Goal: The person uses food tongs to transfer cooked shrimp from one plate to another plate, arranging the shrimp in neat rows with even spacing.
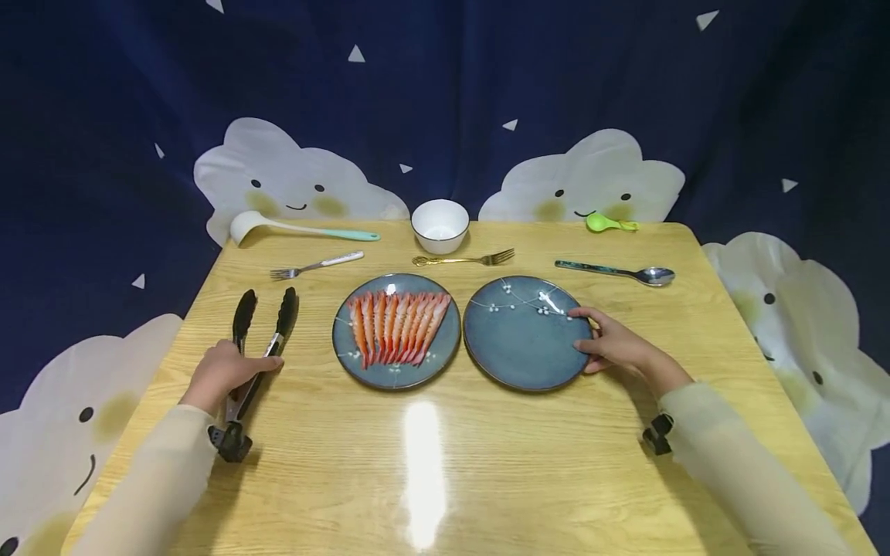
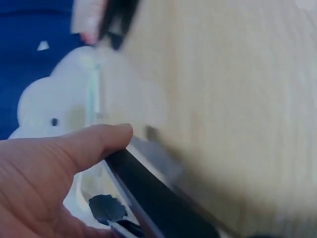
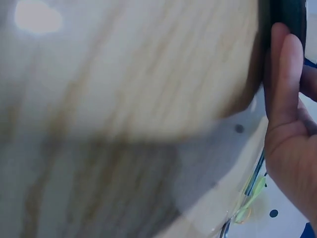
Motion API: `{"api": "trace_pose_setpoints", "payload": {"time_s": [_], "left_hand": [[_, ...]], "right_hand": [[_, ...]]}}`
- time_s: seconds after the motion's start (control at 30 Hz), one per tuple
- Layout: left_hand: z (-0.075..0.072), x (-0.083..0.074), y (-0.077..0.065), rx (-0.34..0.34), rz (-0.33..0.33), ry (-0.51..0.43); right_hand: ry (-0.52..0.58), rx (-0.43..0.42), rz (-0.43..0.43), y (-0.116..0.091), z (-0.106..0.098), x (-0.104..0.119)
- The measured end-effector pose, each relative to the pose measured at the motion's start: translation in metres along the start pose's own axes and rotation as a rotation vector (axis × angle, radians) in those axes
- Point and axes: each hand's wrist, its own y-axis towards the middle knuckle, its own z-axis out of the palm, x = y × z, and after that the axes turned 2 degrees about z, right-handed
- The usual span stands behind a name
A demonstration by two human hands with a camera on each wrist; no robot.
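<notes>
On the left of the table, my left hand (image 1: 225,372) grips a pair of black-tipped metal tongs (image 1: 283,320), their two arms spread and pointing away from me. The left wrist view shows the thumb along one dark arm of the tongs (image 2: 148,183). At the other side, my right hand (image 1: 620,345) holds the right rim of a blue-grey plate (image 1: 521,351) with white blossoms. In the right wrist view its fingers lie against the dark plate edge (image 3: 287,12). Just left of it, a matching plate (image 1: 378,376) bears a row of several orange-red shrimp (image 1: 399,328).
Behind the plates stand a white bowl (image 1: 440,224) and a gold fork (image 1: 462,260). A ladle (image 1: 292,226) and a white-handled fork (image 1: 320,266) lie back left. Back right are a metal spoon (image 1: 619,272) and a green measuring spoon (image 1: 605,223).
</notes>
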Motion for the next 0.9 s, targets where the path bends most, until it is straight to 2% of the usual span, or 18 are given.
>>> {"api": "trace_pose_setpoints", "payload": {"time_s": [0.07, 0.13, 0.27, 0.37, 0.5, 0.6, 0.73, 0.9], "left_hand": [[-0.004, -0.007, -0.007, 0.038, 0.029, -0.046], [-0.005, -0.020, -0.014, 0.046, 0.088, -0.052], [0.003, -0.053, -0.026, -0.005, 0.254, -0.002], [0.014, -0.078, -0.035, -0.025, 0.343, 0.042], [0.029, -0.108, -0.045, 0.003, 0.402, 0.080], [0.040, -0.123, -0.050, 0.023, 0.434, 0.106], [0.052, -0.135, -0.052, 0.050, 0.465, 0.136], [0.060, -0.142, -0.055, 0.071, 0.478, 0.172]], "right_hand": [[0.024, 0.005, -0.002, 0.001, 0.002, 0.001], [0.037, 0.000, -0.007, 0.001, 0.004, 0.001], [0.039, -0.020, -0.003, 0.000, 0.003, 0.000], [0.039, -0.018, 0.003, 0.000, 0.003, -0.001], [0.034, -0.013, 0.000, 0.000, 0.002, -0.002], [0.030, -0.012, 0.002, 0.002, 0.002, -0.004], [0.032, -0.013, 0.009, 0.003, 0.002, -0.004], [0.018, -0.013, 0.009, 0.002, 0.001, -0.002]]}}
